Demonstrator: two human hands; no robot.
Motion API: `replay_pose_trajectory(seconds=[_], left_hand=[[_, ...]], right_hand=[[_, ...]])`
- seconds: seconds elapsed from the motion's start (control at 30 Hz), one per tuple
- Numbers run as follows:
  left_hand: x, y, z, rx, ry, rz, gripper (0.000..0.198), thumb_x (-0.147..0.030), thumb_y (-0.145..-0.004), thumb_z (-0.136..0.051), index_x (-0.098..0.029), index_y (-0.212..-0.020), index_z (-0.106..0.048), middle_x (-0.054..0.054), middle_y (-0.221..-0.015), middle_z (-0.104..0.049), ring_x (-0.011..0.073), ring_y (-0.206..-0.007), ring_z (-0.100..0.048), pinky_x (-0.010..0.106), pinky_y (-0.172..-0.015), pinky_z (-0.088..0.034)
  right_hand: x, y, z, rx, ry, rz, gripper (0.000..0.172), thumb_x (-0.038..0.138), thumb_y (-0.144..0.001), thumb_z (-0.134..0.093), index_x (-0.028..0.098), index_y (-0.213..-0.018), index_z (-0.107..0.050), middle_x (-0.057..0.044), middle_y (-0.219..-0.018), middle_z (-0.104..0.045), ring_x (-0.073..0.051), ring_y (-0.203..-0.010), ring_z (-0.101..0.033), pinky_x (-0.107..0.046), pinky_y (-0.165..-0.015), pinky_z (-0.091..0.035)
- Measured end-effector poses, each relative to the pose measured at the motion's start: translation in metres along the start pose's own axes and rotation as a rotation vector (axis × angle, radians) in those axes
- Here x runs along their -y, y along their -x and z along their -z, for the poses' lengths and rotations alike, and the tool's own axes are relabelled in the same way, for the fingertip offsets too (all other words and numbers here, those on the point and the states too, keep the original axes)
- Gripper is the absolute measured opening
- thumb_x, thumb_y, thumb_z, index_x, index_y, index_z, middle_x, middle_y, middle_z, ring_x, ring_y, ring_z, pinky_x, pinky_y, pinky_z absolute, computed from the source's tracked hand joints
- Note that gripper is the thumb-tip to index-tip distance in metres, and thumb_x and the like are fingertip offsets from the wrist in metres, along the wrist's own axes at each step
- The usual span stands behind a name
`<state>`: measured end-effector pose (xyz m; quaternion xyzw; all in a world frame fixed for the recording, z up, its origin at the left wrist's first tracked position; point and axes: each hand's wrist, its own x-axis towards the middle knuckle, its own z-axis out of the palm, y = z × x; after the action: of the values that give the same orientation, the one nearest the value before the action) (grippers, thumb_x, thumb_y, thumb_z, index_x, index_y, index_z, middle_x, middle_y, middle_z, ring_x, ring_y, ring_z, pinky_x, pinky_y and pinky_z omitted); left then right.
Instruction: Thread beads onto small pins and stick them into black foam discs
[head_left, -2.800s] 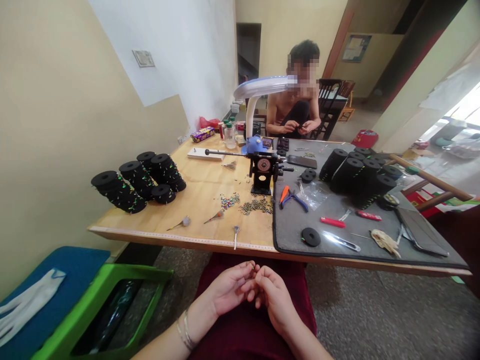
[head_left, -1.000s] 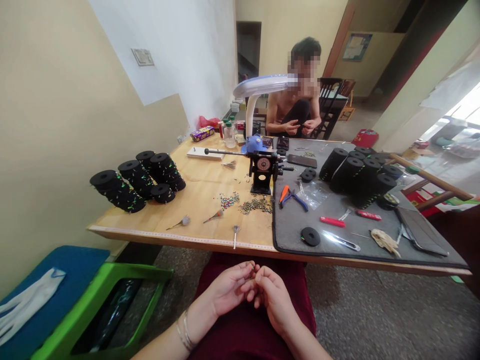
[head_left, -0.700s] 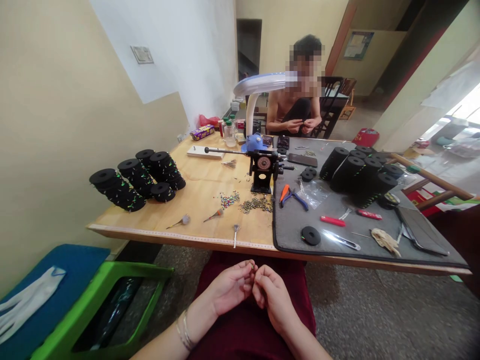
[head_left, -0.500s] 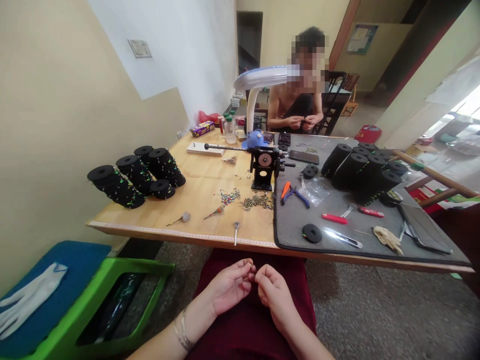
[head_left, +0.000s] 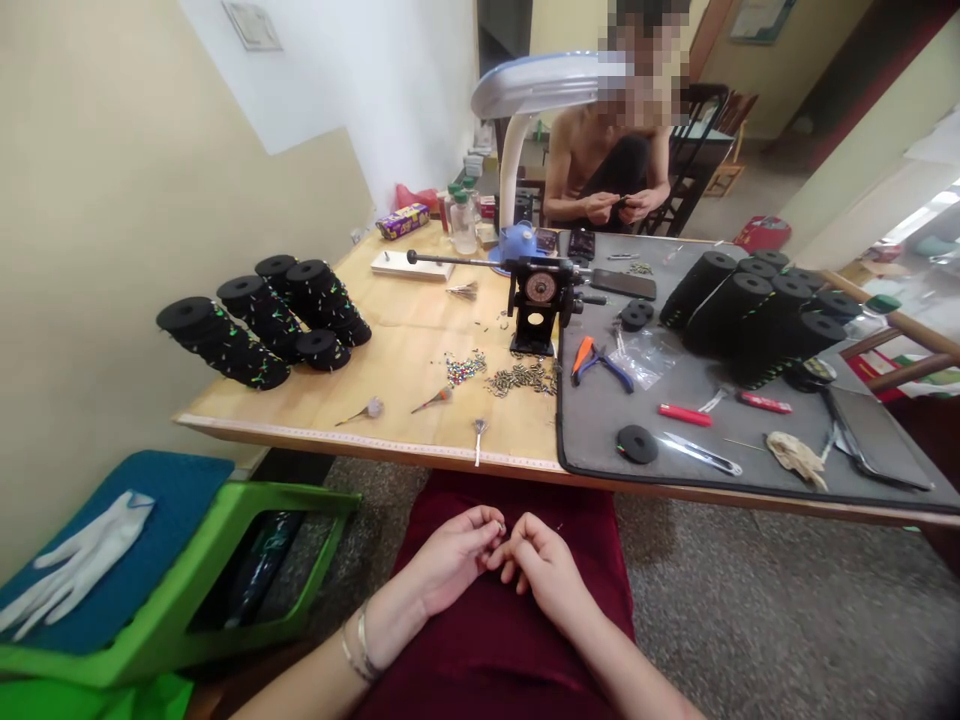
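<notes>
A left hand (head_left: pixel 454 557) pinched a tiny piece (head_left: pixel 500 526) near the desk (head_left: pixel 397 355) beside a curled right hand (head_left: pixel 547 565) whose grip was unclear.

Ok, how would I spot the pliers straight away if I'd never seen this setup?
On the wooden table, find the grey mat covering its right-hand part. Near the mat's left edge, nearer the wearer than the black machine, the pliers lie just left of a clear plastic bag. Their orange and blue colouring sets them apart from both.
</notes>
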<state>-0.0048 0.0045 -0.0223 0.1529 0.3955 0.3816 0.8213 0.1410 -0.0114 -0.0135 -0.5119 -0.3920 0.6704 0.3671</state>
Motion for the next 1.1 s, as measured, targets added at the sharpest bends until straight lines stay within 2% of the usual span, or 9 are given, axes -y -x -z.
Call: replay_pose_trajectory(seconds=[0.37,0.67,1.1], left_hand=[[-0.0007,0.0008,-0.0030,0.020,-0.023,0.009,0.023,-0.024,-0.067,-0.079,-0.012,-0.079,-0.063,-0.001,-0.065,-0.057,0.0067,-0.051,-0.046,0.021,-0.053,-0.032],[0.0008,-0.0006,-0.0017,0.039,-0.027,0.005,0.023,-0.025,-0.068,-0.079,-0.012,-0.079,-0.062,-0.002,-0.061,-0.056,0.0070,-0.050,-0.044,0.022,-0.052,-0.030],[0.0005,0.0012,-0.0030,0.062,-0.020,0.002,0.022,-0.024,-0.068,-0.078,-0.012,-0.078,-0.063,-0.002,-0.059,-0.055,0.0070,-0.049,-0.044,0.022,-0.053,-0.033]], right_hand=[[0.0043,0.0009,-0.0007,0.011,0.013,0.009,0.019,0.032,-0.075,-0.054,0.021,-0.065,-0.043,-0.002,-0.061,-0.069,-0.010,-0.044,-0.054,-0.017,-0.038,-0.033],[0.0034,0.0004,-0.0003,0.020,0.033,0.006,0.011,0.028,-0.072,-0.048,0.021,-0.066,-0.042,-0.001,-0.061,-0.068,-0.009,-0.044,-0.054,-0.016,-0.039,-0.033],[0.0021,-0.0009,-0.0005,0.034,0.042,0.013,0.014,0.031,-0.075,-0.049,0.021,-0.068,-0.043,-0.002,-0.062,-0.068,-0.010,-0.045,-0.054,-0.017,-0.039,-0.033]])
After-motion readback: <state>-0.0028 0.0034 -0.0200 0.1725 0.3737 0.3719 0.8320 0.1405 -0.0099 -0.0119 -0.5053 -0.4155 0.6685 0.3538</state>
